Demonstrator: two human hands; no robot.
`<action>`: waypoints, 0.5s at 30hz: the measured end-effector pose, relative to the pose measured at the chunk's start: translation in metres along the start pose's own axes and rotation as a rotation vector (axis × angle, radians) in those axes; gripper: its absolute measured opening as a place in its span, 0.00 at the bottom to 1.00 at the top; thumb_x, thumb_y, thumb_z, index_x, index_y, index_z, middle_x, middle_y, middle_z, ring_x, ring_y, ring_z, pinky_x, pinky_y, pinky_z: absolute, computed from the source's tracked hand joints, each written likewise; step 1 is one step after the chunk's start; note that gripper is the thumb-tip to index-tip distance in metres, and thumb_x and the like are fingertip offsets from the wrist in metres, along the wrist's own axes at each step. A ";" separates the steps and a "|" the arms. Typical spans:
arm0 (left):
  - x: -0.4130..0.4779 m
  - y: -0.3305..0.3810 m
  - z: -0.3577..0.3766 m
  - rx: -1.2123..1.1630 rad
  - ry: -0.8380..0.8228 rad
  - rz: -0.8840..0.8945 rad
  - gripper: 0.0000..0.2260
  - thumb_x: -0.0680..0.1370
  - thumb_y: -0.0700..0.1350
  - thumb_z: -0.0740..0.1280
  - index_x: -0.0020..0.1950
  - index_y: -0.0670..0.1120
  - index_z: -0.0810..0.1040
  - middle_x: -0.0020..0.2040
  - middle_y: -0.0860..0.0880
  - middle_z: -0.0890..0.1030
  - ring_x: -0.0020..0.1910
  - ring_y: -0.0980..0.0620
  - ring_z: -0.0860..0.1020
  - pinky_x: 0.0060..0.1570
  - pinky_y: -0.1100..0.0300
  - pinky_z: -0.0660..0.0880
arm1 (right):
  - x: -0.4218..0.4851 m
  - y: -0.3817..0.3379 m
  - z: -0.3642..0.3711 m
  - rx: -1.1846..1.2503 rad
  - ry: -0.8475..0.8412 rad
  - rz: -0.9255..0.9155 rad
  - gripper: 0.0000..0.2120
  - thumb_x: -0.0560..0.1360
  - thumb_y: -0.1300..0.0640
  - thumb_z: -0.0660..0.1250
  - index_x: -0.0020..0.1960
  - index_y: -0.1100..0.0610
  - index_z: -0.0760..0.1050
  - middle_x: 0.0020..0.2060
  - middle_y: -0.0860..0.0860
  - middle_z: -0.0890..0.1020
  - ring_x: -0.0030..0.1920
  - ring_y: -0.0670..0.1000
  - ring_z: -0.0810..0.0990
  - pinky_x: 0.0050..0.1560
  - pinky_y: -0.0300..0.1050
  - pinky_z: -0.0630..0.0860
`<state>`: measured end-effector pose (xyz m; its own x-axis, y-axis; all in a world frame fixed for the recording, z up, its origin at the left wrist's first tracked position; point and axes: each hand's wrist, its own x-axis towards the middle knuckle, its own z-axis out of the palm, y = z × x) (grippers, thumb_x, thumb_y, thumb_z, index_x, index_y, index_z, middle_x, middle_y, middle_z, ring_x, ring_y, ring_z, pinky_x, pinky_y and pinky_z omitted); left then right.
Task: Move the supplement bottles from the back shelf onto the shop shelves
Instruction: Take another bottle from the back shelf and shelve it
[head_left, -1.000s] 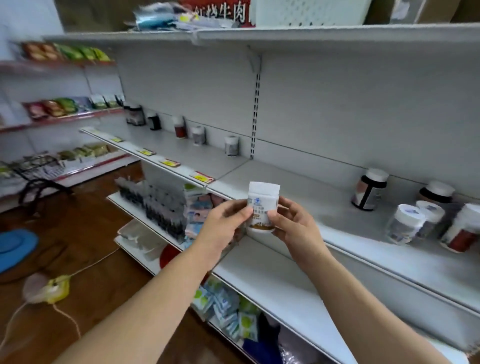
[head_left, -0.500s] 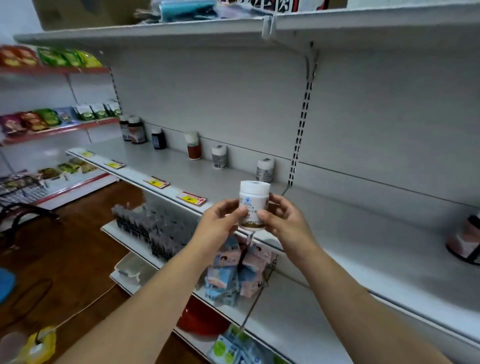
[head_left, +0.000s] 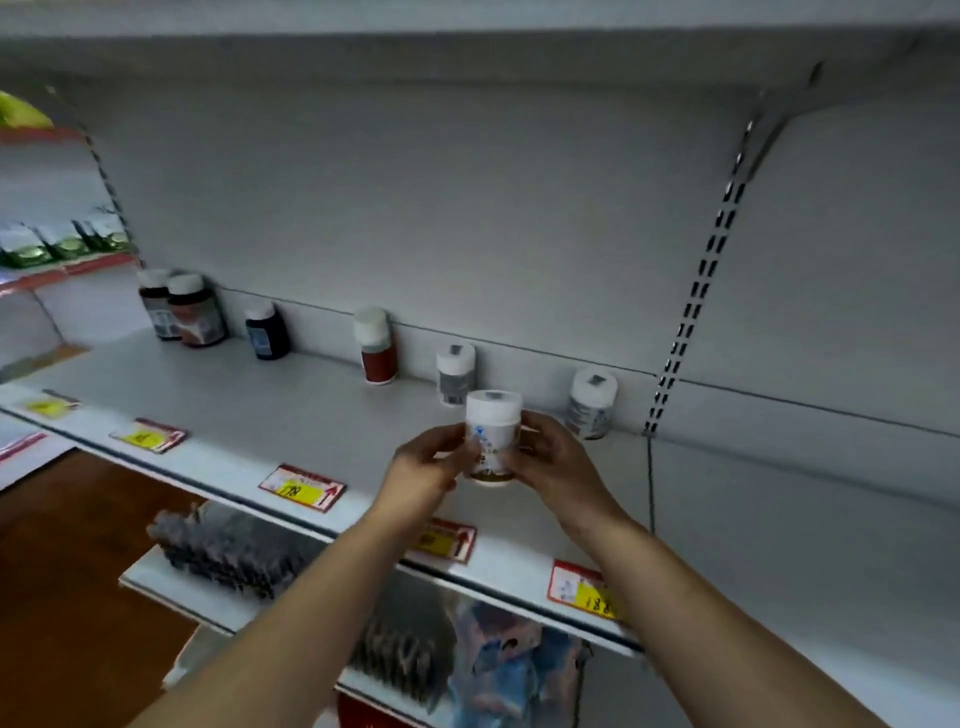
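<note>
You are holding the white supplement bottle (head_left: 492, 431) upright, its long axis standing vertical and its cap pointing up, just above the grey shelf (head_left: 291, 415). Your left hand (head_left: 423, 470) and right hand (head_left: 553, 465) are both gripping its lower body, fingers curling round opposite sides.

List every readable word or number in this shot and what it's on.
"178", as best I can tell: middle price tag.
"18", the rest blurred: right price tag.
Too blurred to read: labels of the white bottle and shelved bottles; other tags.
</note>
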<state>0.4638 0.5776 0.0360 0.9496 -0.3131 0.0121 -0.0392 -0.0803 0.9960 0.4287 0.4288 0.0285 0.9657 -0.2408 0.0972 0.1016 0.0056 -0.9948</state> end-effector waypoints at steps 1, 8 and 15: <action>0.013 -0.002 -0.008 0.025 -0.032 0.004 0.12 0.75 0.45 0.67 0.58 0.47 0.77 0.47 0.51 0.81 0.44 0.53 0.78 0.44 0.59 0.74 | 0.007 0.001 0.007 0.002 0.035 -0.006 0.20 0.68 0.68 0.70 0.57 0.55 0.73 0.52 0.55 0.81 0.52 0.52 0.80 0.54 0.47 0.77; 0.089 -0.015 -0.051 0.122 -0.239 0.011 0.12 0.74 0.45 0.69 0.57 0.46 0.77 0.52 0.48 0.80 0.45 0.54 0.77 0.44 0.64 0.71 | 0.049 0.017 0.049 -0.097 0.255 0.026 0.23 0.66 0.66 0.73 0.57 0.53 0.71 0.54 0.52 0.80 0.54 0.50 0.80 0.56 0.48 0.77; 0.121 -0.029 -0.045 0.269 -0.342 0.068 0.10 0.75 0.46 0.67 0.55 0.49 0.79 0.51 0.49 0.82 0.51 0.52 0.78 0.52 0.61 0.71 | 0.078 0.032 0.048 -0.231 0.372 0.095 0.23 0.67 0.69 0.72 0.58 0.56 0.70 0.55 0.53 0.78 0.55 0.51 0.77 0.53 0.37 0.75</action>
<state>0.5937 0.5846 0.0121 0.7862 -0.6180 0.0019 -0.2206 -0.2778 0.9350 0.5190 0.4570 0.0053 0.8120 -0.5829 0.0296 -0.0805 -0.1620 -0.9835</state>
